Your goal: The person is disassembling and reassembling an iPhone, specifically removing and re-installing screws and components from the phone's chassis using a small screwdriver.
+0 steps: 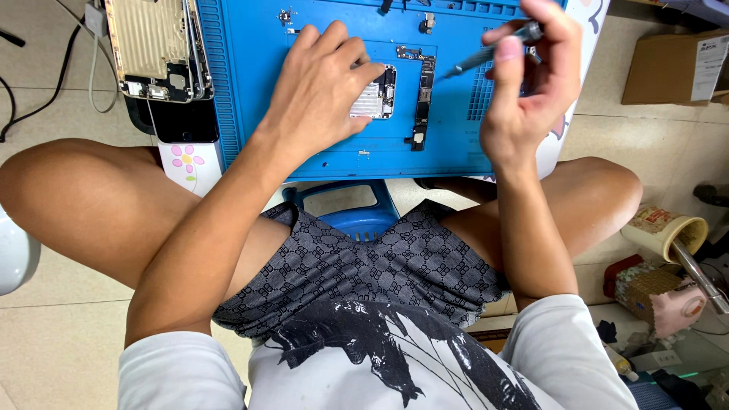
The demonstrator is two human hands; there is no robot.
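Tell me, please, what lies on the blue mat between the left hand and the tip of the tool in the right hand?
In the head view, a long narrow circuit board lies on the blue mat between the left hand and the screwdriver held by the right hand.

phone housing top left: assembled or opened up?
Opened up. The phone housing lies on the blue mat's edge with bare metal interior showing; a long circuit board lies separately on the mat.

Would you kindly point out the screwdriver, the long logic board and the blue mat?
screwdriver [486, 53], head view, mid shaft.
long logic board [422, 99], head view, its middle.
blue mat [319, 156], head view, bare lower part.
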